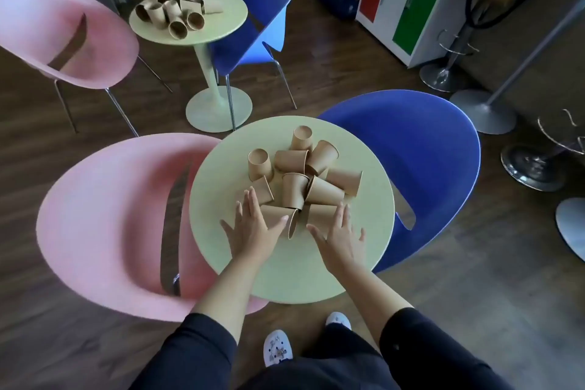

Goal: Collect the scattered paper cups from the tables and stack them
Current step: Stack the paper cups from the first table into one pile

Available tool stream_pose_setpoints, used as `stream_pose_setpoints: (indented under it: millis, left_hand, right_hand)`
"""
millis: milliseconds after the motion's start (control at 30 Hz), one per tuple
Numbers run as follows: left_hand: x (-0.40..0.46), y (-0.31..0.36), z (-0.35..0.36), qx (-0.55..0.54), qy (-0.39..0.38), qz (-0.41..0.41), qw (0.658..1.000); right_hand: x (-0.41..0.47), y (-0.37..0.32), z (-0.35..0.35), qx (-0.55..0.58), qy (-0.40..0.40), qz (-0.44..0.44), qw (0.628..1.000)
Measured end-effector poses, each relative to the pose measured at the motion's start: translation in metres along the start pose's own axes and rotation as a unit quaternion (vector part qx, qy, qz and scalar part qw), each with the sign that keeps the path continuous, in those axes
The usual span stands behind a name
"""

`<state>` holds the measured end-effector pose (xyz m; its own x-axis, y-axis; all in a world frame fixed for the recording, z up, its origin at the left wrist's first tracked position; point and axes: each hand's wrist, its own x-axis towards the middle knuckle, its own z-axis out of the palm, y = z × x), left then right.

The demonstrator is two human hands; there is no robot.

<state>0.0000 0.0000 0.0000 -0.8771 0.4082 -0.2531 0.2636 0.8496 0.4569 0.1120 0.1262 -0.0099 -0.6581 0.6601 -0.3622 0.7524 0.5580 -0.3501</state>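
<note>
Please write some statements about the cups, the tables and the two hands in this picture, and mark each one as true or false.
1. Both hands are open, with spread fingers, over the near table. True: left hand, right hand.
2. The cups on the near table are already in one neat stack. False: they lie scattered in a loose heap, mostly on their sides.
3. The far table also has cups on it. True.
4. The right hand holds a cup lifted in the air. False: it lifts no cup.
5. A pink chair stands left of the near table and a blue chair stands right of it. True.
</note>
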Motion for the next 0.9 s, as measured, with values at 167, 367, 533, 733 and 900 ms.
stream_pose_setpoints:
  millis: [167, 367, 533, 733, 900]
  left_hand:
    - [0.014, -0.006, -0.002, -0.012, 0.007, -0.039, 0.999]
    - [0.033, -0.012, -0.004, -0.030, 0.035, -0.092, 0.995]
    - [0.051, -0.016, -0.004, -0.017, 0.039, -0.104, 0.994]
    - [0.074, -0.025, -0.004, -0.006, 0.000, -0.088, 0.996]
    - [0.105, -0.035, -0.001, 0.022, -0.049, -0.040, 0.998]
  right_hand:
    - [0.013, 0.002, -0.003, 0.012, -0.023, -0.006, 1.000]
    - [0.035, 0.001, -0.002, 0.018, -0.054, -0.028, 0.998]
    - [0.049, -0.010, 0.004, 0.096, -0.087, -0.007, 0.992]
    - [0.049, -0.029, 0.016, 0.268, -0.182, 0.117, 0.939]
    - [0.062, -0.044, 0.039, 0.358, -0.237, 0.279, 0.859]
